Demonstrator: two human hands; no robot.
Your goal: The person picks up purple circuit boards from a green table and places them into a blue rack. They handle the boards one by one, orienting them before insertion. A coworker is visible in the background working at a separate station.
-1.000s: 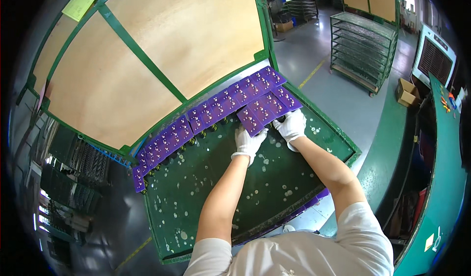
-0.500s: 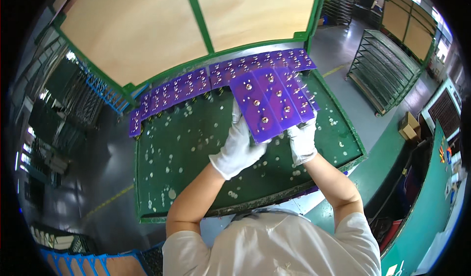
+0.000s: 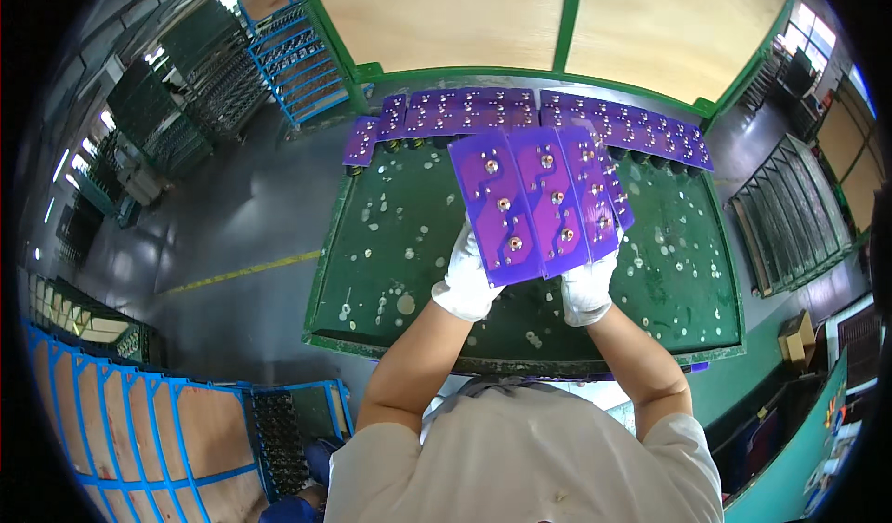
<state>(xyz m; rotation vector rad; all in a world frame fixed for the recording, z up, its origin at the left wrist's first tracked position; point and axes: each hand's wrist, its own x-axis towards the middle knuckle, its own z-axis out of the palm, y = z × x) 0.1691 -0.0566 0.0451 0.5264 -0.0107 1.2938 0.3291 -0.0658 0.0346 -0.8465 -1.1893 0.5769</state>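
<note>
My left hand (image 3: 467, 280) and my right hand (image 3: 589, 286), both in white gloves, hold a purple circuit board panel (image 3: 539, 209) between them above the green table. Seams divide the panel into several strips, each with shiny metal solder points on the face turned up to me. My left hand grips its left and lower edge, my right hand its lower right part. Most of my fingers are hidden behind the panel. Along the table's far edge lies a row of similar purple boards (image 3: 472, 114), with dark round parts showing under their near edges.
The green table (image 3: 395, 235) has a raised rim and pale spots. Beyond it stands a green-framed wooden panel (image 3: 437, 21). A wire rack (image 3: 790, 212) and a cardboard box (image 3: 796, 339) are at the right. Blue-framed racks (image 3: 158, 421) stand at lower left.
My view has turned left, so the table and the row of boards sit further right. Both hands still hold the panel, whose face is now turned more toward me.
</note>
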